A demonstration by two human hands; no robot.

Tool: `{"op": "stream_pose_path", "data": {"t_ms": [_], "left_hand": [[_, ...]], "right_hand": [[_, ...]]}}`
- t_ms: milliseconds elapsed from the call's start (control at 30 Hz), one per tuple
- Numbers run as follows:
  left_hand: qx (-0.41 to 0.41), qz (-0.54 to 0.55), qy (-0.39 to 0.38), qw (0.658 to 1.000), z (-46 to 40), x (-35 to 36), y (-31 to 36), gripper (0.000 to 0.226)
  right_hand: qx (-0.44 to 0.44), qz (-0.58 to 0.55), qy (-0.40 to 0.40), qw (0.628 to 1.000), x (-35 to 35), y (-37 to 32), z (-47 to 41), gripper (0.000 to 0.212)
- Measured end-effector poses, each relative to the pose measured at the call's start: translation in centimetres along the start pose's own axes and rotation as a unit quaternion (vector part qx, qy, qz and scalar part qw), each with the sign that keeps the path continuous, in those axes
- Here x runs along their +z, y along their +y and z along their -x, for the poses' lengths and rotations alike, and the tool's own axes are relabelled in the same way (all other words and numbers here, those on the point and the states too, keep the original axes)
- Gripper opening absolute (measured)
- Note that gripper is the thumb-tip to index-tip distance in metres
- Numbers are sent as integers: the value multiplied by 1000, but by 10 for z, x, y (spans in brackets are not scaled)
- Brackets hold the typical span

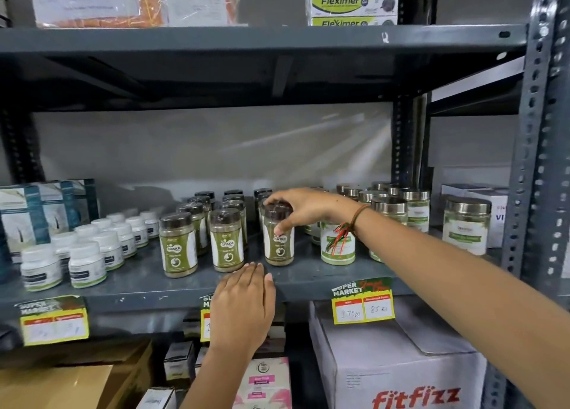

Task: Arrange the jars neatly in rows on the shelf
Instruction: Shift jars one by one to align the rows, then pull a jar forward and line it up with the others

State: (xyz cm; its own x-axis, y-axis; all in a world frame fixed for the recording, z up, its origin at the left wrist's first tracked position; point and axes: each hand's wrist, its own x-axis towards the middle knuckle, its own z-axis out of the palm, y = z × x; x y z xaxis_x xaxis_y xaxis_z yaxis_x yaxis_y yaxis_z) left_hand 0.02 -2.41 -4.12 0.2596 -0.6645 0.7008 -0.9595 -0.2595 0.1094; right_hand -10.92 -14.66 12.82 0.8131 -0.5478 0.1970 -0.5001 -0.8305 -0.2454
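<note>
Several brown-lidded jars with green Gaska labels stand in rows on the grey shelf. My right hand grips the front jar of the right row from above, fingers around its lid, thumb on the label. That jar stands upright on the shelf. Two more front jars stand to its left, with others lined up behind them. My left hand rests flat on the shelf's front edge, fingers together, holding nothing.
White-lidded bottles fill the shelf's left part beside blue boxes. Steel-lidded glass jars stand at the right. Yellow price tags hang on the shelf edge. A Fitfizz carton and other boxes sit below. A steel upright rises at the right.
</note>
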Motion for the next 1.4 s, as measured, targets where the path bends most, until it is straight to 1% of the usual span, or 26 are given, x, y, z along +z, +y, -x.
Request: {"op": "stream_pose_path", "data": {"t_ms": [233, 367, 500, 633, 733, 867, 933, 1033, 1167, 1233, 1333, 1400], "left_hand": [[4, -6, 3, 1000, 0, 2, -1, 49], [4, -2, 1, 1000, 0, 2, -1, 48], [5, -3, -2, 1000, 0, 0, 0, 47], [0, -11, -5, 1000, 2, -3, 3, 49], [-10, -10, -6, 1000, 3, -6, 7, 48], [-20, 2, -18, 1000, 4, -9, 10, 50], [-21, 7, -19, 1000, 4, -10, 10, 50], [-18, 11, -14, 1000, 4, -9, 9, 49], [-18, 10, -15, 1000, 3, -7, 8, 49], [-14, 7, -13, 1000, 3, -6, 8, 49], [-13, 7, -14, 1000, 3, -6, 6, 49], [-17, 14, -17, 1000, 3, -6, 6, 50]], "right_hand": [[13, -15, -43, 999, 2, 0, -5, 74], [13, 18, -48, 999, 3, -3, -1, 80], [11, 14, 12, 1000, -2, -2, 13, 80], [1, -21, 110, 994, -16, 2, 39, 72], [0, 6, 187, 982, -28, 13, 65, 64], [36, 46, 256, 965, -44, 40, 103, 52], [67, 65, 276, 957, -51, 57, 122, 49], [141, 152, 257, 944, -58, 85, 145, 49], [228, 296, 215, 903, -65, 117, 166, 44], [261, 352, 179, 881, -66, 126, 170, 47], [315, 390, 107, 858, -66, 133, 171, 57], [344, 389, 80, 850, -67, 133, 170, 59]]}}
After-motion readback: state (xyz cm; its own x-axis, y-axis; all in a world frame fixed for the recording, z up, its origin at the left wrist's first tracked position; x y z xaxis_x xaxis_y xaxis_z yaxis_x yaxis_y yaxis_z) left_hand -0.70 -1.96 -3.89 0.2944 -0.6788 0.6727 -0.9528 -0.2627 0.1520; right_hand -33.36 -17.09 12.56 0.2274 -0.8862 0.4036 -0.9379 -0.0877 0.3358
